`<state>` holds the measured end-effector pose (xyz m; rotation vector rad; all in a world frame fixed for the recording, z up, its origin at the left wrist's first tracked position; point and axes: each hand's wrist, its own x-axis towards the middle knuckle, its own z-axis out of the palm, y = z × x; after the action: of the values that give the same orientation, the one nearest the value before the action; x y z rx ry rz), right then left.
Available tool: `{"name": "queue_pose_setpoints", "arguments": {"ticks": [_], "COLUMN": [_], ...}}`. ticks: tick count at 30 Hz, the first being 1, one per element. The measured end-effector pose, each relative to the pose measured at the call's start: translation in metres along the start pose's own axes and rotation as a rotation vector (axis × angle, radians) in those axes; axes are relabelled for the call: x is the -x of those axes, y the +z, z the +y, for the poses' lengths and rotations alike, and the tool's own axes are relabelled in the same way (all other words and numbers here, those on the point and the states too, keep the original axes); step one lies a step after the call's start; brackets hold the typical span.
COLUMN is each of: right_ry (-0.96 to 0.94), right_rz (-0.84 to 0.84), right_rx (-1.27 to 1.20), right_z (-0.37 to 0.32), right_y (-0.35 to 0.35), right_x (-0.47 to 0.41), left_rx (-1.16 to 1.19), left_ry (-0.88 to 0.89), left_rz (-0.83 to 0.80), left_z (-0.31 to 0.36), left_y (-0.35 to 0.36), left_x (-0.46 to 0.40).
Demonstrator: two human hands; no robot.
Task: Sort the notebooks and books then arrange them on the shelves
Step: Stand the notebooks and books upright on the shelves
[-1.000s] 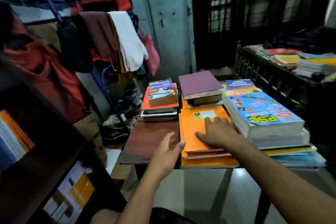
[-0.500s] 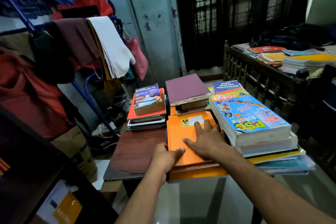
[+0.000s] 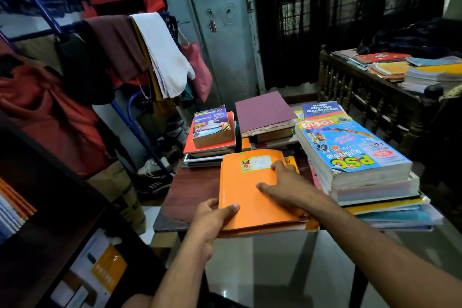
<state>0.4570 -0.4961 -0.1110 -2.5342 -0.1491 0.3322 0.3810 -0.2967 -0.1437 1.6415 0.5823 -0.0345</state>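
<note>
You're lifting the orange notebooks (image 3: 252,197): left hand (image 3: 212,217) pinches their 7 o'clock corner, right hand (image 3: 282,182) lies flat on top. Next, carry them to the shelf (image 3: 45,207) at 9 o'clock.

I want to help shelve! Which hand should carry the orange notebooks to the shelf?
Left. The left hand already grips the orange notebooks and is nearer the shelf; the right hand only rests on top.

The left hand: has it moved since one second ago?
Yes. The left hand moved right, from over the bare table onto the orange notebooks.
</note>
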Motion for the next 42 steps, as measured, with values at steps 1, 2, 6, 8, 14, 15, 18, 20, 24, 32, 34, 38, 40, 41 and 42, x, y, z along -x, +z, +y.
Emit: {"name": "queue_pose_setpoints", "arguments": {"ticks": [1,2,6,8,14,15,18,20,24,32,34,38,40,41,42], "right_ry": [-0.02,-0.041,-0.131,-0.183,-0.376,-0.429,-0.619,-0.722,-0.742,-0.739,-0.752,-0.771,-0.761,-0.756,-0.765], "right_rz": [-0.003,-0.007,-0.045,-0.054,-0.131,-0.133,-0.105,-0.109,-0.207,-0.374,-0.363,-0.353,-0.37,-0.376,-0.36], "right_rx": [-0.014,-0.029,-0.049,-0.038,-0.18,-0.214,-0.293,-0.33,-0.341,-0.132,-0.125,-0.118,-0.16,-0.177,-0.156], "right_z": [-0.005,-0.011,-0.043,-0.057,-0.104,-0.116,-0.172,-0.219,-0.291,-0.334,-0.335,-0.336,-0.336,-0.338,-0.339], "right_y": [0.006,0.013,0.042,0.056,0.093,0.102,0.128,0.144,0.188,0.282,0.288,0.29,0.289,0.287,0.284], "right_x": [0.003,0.006,0.019,0.028,0.053,0.06,0.08,0.093,0.115,0.163,0.167,0.178,0.176,0.173,0.17], "left_rx": [0.025,0.042,0.187,0.259,0.311,0.315,0.344,0.345,0.289,-0.247,-0.38,-0.221,-0.185,-0.125,-0.056], "left_ry": [-0.036,-0.061,-0.156,-0.174,0.007,0.042,0.133,0.176,0.177,-0.018,-0.075,-0.039,-0.025,-0.015,0.003], "left_rz": [-0.028,-0.058,-0.066,-0.061,0.149,0.192,0.314,0.385,0.499,0.657,0.656,0.679,0.734,0.747,0.741], "left_z": [-0.002,-0.005,-0.011,-0.02,-0.045,-0.048,-0.052,-0.048,-0.049,-0.111,-0.109,-0.118,-0.122,-0.127,-0.131], "left_y": [-0.01,-0.021,-0.053,-0.067,-0.13,-0.147,-0.211,-0.261,-0.344,-0.429,-0.439,-0.437,-0.436,-0.437,-0.435], "left_x": [0.002,0.003,0.016,0.024,0.065,0.073,0.102,0.124,0.152,0.189,0.201,0.213,0.218,0.218,0.22]}}
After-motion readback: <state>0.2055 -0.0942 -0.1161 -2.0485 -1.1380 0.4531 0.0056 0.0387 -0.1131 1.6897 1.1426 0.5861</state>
